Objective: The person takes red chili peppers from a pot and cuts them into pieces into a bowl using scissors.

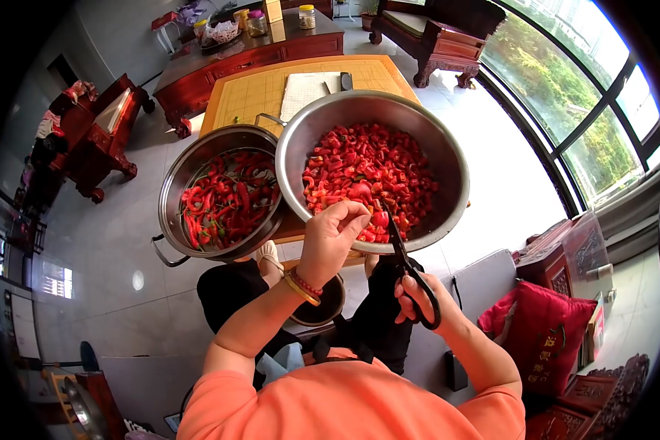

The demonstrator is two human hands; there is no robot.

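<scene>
My left hand [336, 238] pinches a red chili pepper [380, 218] over the near side of a wide metal basin [447, 161]. Black-handled scissors [397, 240] are in my right hand [427, 297], their blades pointing up beside the pepper. Cut red chili pieces [367, 165] cover the bottom of the basin. To its left stands a steel pot [170, 183] with two handles, holding whole red chilies [231, 202], some with green stems. The basin's rim overlaps the pot's right edge.
Both vessels rest on a yellow wooden table [249, 84], with an open notebook [308, 92] and a pen behind them. A dark bucket [326, 304] stands between my legs. A red cushion [543, 334] lies at the right. Jars [257, 23] stand on the cabinet beyond.
</scene>
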